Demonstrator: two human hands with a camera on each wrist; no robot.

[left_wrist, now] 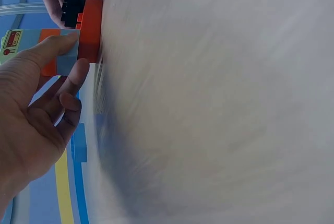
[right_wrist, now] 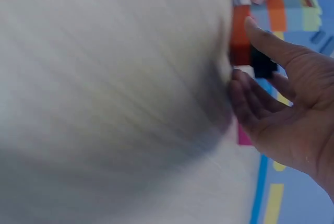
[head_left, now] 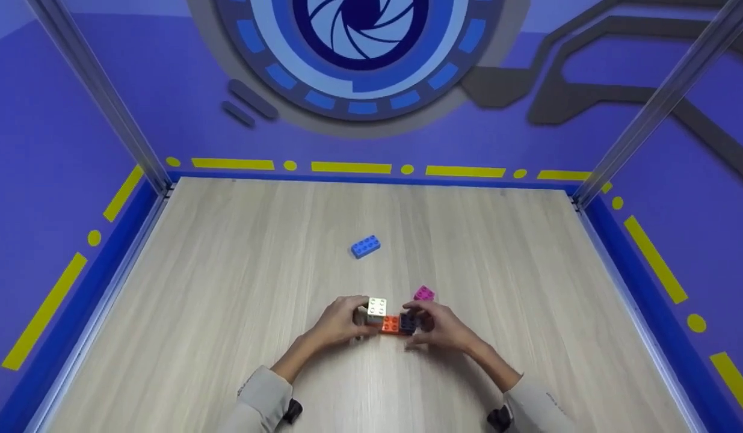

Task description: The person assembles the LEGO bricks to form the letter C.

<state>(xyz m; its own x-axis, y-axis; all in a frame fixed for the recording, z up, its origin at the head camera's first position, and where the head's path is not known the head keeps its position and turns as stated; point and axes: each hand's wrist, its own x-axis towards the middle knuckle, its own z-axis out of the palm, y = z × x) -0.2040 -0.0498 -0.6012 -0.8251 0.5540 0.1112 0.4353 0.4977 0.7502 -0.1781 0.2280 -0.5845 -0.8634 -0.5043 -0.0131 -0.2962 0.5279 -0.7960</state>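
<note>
the left hand [head_left: 340,323] pinches a brick tower [head_left: 376,308]; the right hand [head_left: 443,326] curls round a black brick [head_left: 408,323]. their orange base [head_left: 390,324] lies between, long axis running hand to hand. beyond sits a blue brick [head_left: 366,246]. the left wrist view bares tower layers the head view hides.

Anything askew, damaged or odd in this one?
Nothing plainly stands out. The blue brick and pink brick lie loose on the table, apparently intact. Whether the black brick sits square on the orange base is unclear.
</note>
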